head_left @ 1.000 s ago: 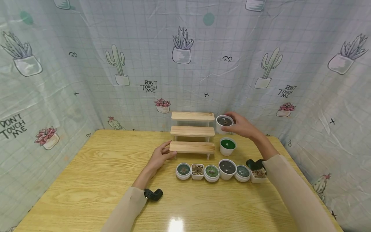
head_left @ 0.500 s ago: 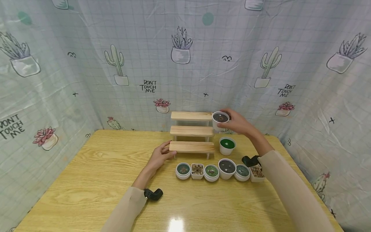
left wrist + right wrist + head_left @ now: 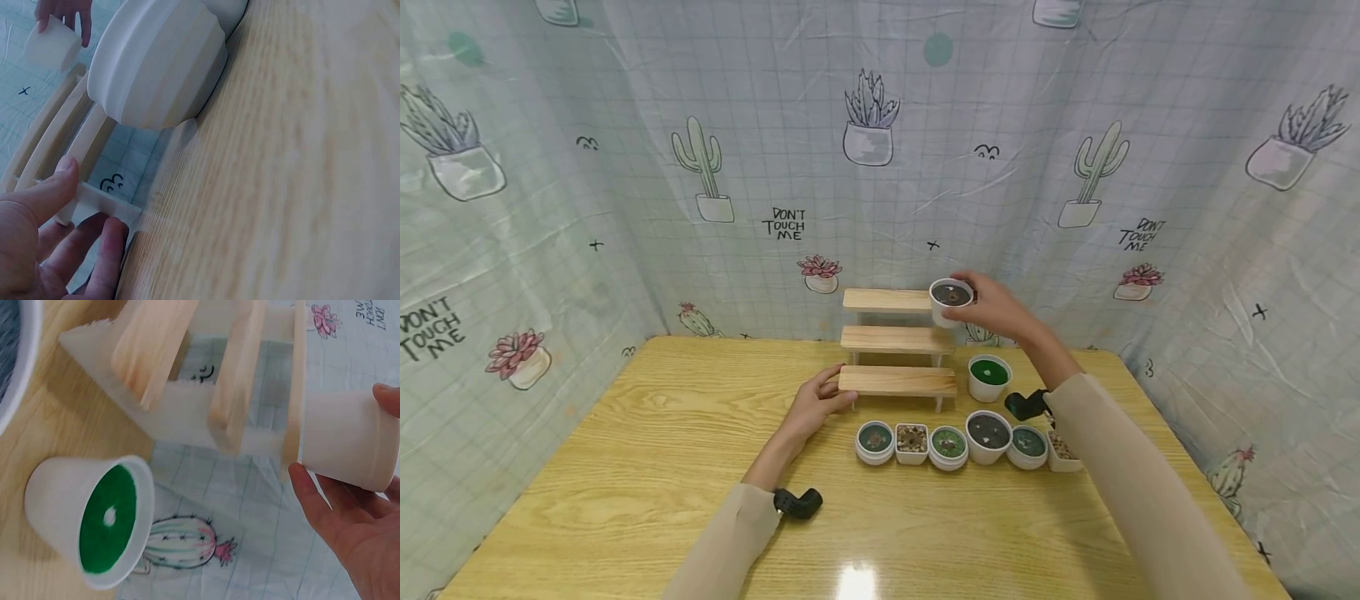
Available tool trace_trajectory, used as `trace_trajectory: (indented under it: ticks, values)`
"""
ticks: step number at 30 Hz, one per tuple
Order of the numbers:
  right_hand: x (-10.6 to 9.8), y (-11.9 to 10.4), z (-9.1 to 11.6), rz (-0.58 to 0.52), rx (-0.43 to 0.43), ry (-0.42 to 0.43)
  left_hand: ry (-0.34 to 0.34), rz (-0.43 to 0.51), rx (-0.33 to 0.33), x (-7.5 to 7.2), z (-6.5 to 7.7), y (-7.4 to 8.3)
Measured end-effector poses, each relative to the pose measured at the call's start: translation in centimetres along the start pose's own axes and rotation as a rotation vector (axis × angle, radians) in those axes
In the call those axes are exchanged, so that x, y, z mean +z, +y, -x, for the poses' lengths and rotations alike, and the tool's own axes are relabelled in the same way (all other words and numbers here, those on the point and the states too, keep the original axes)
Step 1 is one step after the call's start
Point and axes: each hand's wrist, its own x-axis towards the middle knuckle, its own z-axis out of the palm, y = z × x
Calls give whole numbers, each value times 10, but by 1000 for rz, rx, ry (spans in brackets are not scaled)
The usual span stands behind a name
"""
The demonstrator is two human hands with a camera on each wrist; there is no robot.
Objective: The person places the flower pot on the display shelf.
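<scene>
My right hand (image 3: 996, 307) grips a white pot (image 3: 942, 315) with a dark filling, upright at the right end of the top step. In the right wrist view the pot's base (image 3: 319, 428) is right at the top board (image 3: 294, 419). The three-step wooden stand (image 3: 895, 380) has pale side supports. At the lowest step's left end, my left hand (image 3: 808, 406) holds the stand. The left wrist view shows that hand's thumb (image 3: 65, 172) on the board and fingers curled at the side support (image 3: 106, 205).
A white pot with a green filling (image 3: 988, 375) stands right of the stand. In front runs a row of several small pots, among them a square pebble-filled one (image 3: 912, 444) and a bigger dark-filled one (image 3: 988, 433). A cactus-print curtain (image 3: 760, 167) hangs behind the table (image 3: 715, 400).
My right hand has carried the dark-filled pot leftward and slightly up, from beside the stand to over the top step's right end. The left hand stays on the stand.
</scene>
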Motion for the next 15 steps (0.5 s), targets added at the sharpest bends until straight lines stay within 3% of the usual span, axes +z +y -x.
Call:
trace_trajectory:
  ticks: [15]
  values:
    - [22,-29,-30,9,-45,-7,4,-9,-2,0,0,-1]
